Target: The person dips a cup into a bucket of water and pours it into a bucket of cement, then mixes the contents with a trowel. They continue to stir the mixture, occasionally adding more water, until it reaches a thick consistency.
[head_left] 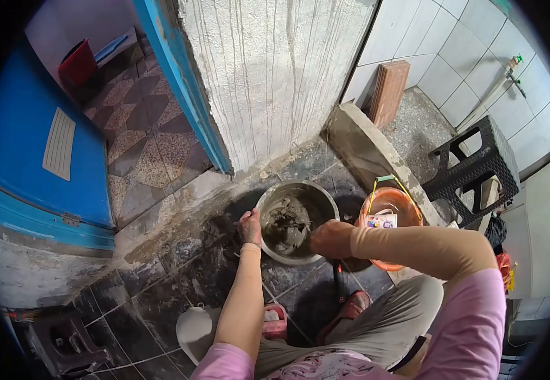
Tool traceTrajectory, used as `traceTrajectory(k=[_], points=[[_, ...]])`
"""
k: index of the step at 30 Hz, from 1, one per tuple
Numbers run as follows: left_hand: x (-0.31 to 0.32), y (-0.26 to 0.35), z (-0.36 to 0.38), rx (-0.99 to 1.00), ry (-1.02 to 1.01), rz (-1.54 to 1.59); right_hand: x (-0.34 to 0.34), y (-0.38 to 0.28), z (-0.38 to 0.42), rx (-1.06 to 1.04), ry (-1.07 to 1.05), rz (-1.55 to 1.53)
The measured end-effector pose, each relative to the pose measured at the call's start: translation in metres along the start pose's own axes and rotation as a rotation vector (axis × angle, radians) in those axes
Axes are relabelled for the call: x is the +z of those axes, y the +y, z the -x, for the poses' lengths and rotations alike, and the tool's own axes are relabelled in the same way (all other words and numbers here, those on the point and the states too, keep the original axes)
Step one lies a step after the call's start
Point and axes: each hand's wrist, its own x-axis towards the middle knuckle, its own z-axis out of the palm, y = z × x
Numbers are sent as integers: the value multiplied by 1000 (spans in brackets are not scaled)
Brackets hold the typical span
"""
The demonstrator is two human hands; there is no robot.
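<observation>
A round metal basin (267, 248) stands on the dark floor tiles with wet grey mortar (291, 212) inside. My left hand (249, 228) is closed on the basin's left rim. Over the right rim, my right hand (332, 239) is closed in a fist. Just left of that fist, a trowel's grey, mortar-smeared blade (294, 237) lies in the mix; its handle is hidden in the hand. Below the fist is a black tool with an orange part (339, 282), whose kind I cannot make out.
An orange bucket (408, 206) stands right of the basin, by a low ledge (383, 145). Beyond are a black stool (474, 168) and stacked brown tiles (389, 95). At left are a blue door (28, 152) and a dark stool (66, 342).
</observation>
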Motion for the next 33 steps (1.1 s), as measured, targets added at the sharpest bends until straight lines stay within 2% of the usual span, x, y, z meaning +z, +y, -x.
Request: traceTrajectory(k=[3, 5, 7, 10, 13, 14, 16, 19, 23, 26, 30, 33], points=[[-1, 9, 5, -28, 38, -1, -16, 1, 23, 14, 51, 50], [-4, 7, 3, -62, -37, 3, -13, 0, 25, 6, 67, 36], [-6, 5, 1, -90, -76, 6, 0, -2, 22, -4, 85, -13], [-1, 6, 0, -96, -72, 23, 48, -12, -24, -43, 50, -158], [-3, -4, 0, -86, -46, 44, 14, 0, -45, 191, -62, -292], [-7, -7, 3, -91, -68, 50, 5, 13, -38, 356, -170, -508], [0, -3, -7, -75, -107, 23, 43, 25, -17, 588, 85, -750], [-6, -8, -10, -96, -154, -77, 18, 23, 8, 860, 110, -1050], [-5, 3, 1, -8, -45, -44, -12, 22, 27, 778, 99, -869], [-4, 9, 5, 3, -11, -43, -31, 26, 31, 670, -27, -659], [-2, 9, 1, -10, -64, -19, -16, 17, -14, 687, -79, -571], [-1, -3, -1, 29, -15, -42, 12, 6, -57, 695, -11, -597]])
